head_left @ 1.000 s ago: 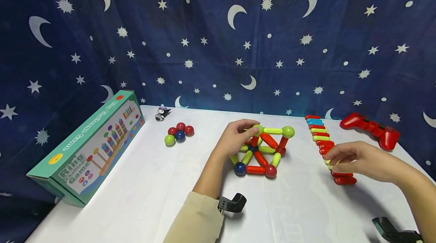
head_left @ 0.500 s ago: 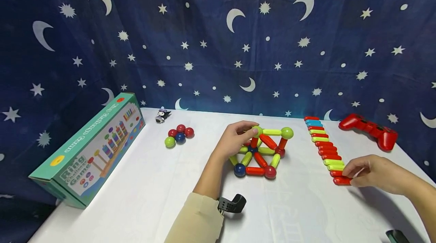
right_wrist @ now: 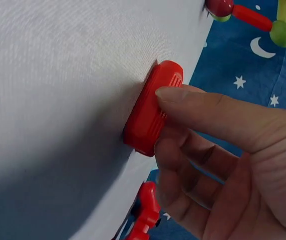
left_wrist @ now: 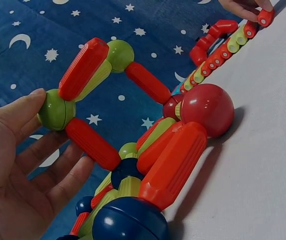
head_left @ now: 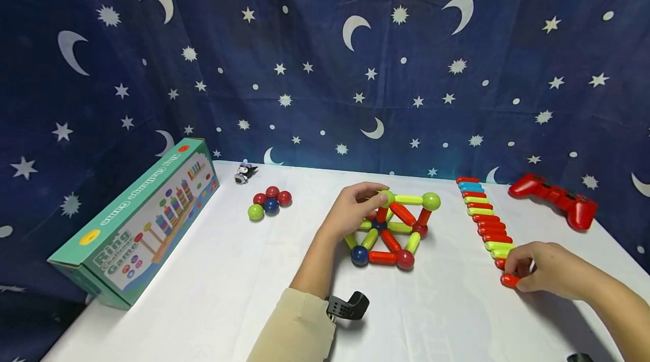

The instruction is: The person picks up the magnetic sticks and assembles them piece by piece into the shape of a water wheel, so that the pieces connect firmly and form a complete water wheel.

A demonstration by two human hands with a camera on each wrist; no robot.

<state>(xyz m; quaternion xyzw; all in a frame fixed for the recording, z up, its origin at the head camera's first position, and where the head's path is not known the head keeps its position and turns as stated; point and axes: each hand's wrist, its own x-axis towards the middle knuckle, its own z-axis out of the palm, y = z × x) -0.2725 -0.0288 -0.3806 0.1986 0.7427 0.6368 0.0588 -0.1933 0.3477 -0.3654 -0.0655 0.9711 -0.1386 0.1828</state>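
Observation:
My left hand (head_left: pixel 352 208) pinches a green ball (left_wrist: pixel 56 110) at an upper corner of a framework built of red and green rods joined by coloured balls. A blue ball (head_left: pixel 359 255) and a red ball (head_left: pixel 405 259) form its near corners on the table. At the near end of the rod row, my right hand (head_left: pixel 553 269) pinches a red magnetic rod (right_wrist: pixel 154 107) between thumb and fingers. That rod is right at the white cloth, slightly apart from the row (head_left: pixel 488 218) of red, green and blue rods.
Loose balls (head_left: pixel 271 206) in red, blue and green lie left of the framework. A small figurine (head_left: pixel 245 172) stands behind them. A green game box (head_left: pixel 137 221) lies along the left side, and a red game controller (head_left: pixel 553 199) at the right back.
My right hand has come down to the nearest rod, taken hold of it and drawn it a little toward me. My left hand keeps its grip on the green ball.

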